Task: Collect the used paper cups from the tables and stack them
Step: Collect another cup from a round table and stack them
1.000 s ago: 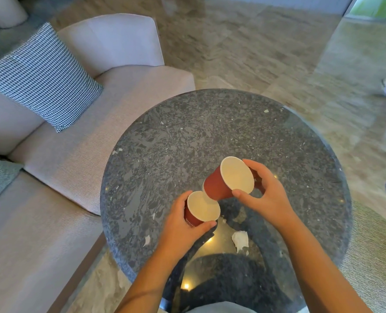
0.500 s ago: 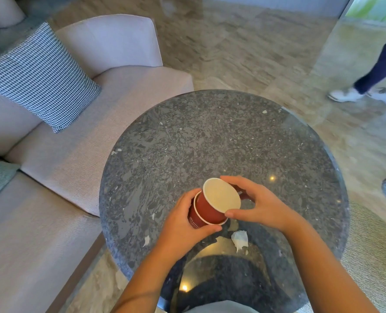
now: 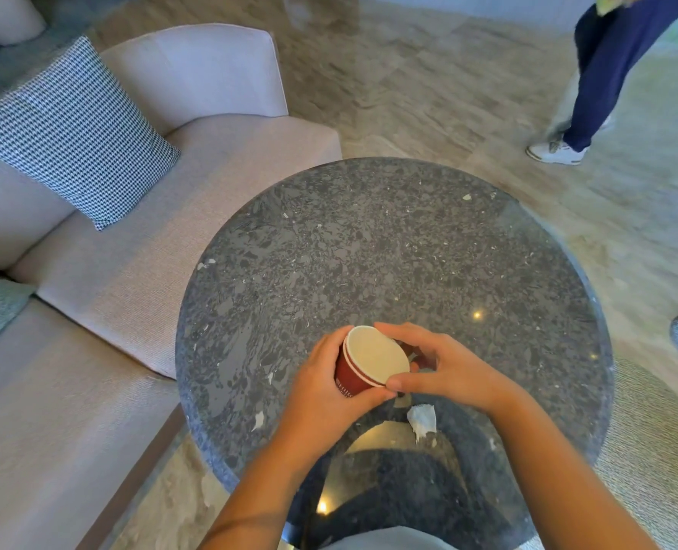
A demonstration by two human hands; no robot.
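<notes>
Paper cups like these two probably weigh next to nothing, and their thin walls would dent under a hard squeeze. The sensible hold is therefore a loose wrap round the side wall just below the rolled rim, where the paper is likely stiffest; the smooth outside may slip a little in the fingers. They sit nested one inside the other, their rims showing as two pale rings close together. The outside is red, with white print low on the outer cup, and the inside is cream; the inner cup looks empty as far as its mouth shows. The pair tilts its mouth up toward the camera, between the two hands over the table; whether its base touches the top cannot be told. The left hand curls round the outer cup's wall, while the right hand pinches the inner cup's rim between thumb and fingers. Just below the right thumb a crumpled white scrap lies on the round, dark speckled table. Well beyond the left hand stands a beige sofa with a checked cushion. Far past the right hand, another person's legs stand on the stone floor.
</notes>
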